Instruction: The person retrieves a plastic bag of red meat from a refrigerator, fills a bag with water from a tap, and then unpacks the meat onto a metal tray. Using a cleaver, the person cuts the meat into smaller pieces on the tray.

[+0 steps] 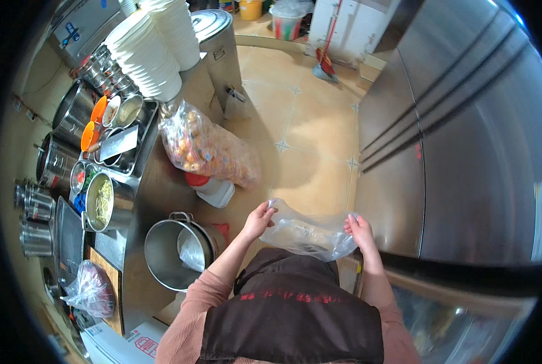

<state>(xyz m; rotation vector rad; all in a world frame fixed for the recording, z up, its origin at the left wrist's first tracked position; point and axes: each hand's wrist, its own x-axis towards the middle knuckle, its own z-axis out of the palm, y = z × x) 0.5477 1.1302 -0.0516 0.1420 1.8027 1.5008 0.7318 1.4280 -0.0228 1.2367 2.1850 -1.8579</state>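
Note:
A clear plastic bag (pixel 307 234) is stretched between my two hands in front of my dark apron. My left hand (pixel 258 221) pinches its upper left edge between thumb and fingers. On the other side, my right hand (pixel 361 231) grips the upper right edge. Something pale seems to show through the plastic, but I cannot tell whether it lies inside the bag or behind it. To the left of my left arm stands a large metal pot (pixel 162 255) with a crumpled plastic bag (pixel 192 255) in it.
A steel counter (pixel 150 182) on the left bears a pot of shredded pale food (pixel 102 200), a cleaver (pixel 120 142) and stacked white containers (pixel 143 54). A large filled plastic bag (pixel 212 145) stands beside it. Steel refrigerator doors (pixel 471 150) rise at right. A broom (pixel 326 63) leans far back.

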